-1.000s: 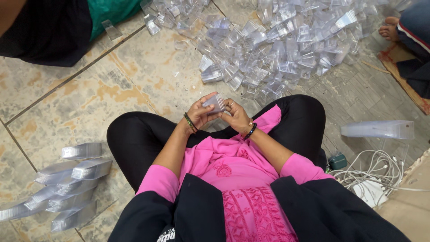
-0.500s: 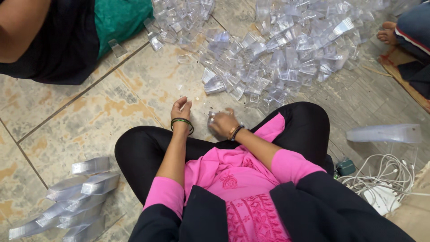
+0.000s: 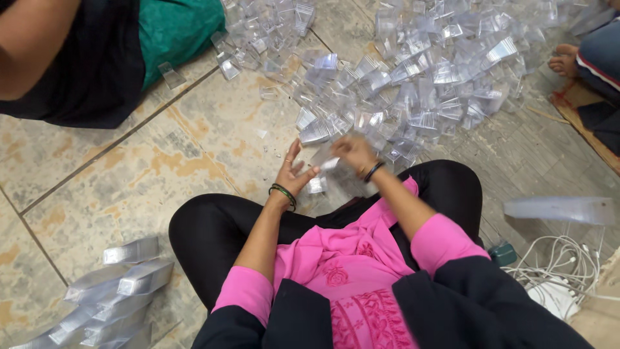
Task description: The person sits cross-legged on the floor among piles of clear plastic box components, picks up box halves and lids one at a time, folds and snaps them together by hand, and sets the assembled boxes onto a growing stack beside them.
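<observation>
Now I'd keep my open left hand [image 3: 292,176] ready beside the pile [image 3: 413,84] while my right hand [image 3: 352,150], blurred, pinches a clear piece [image 3: 323,158].

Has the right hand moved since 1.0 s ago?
Yes. The right hand has gone forward from above the lap to the near edge of the clear plastic pile on the floor.
</observation>
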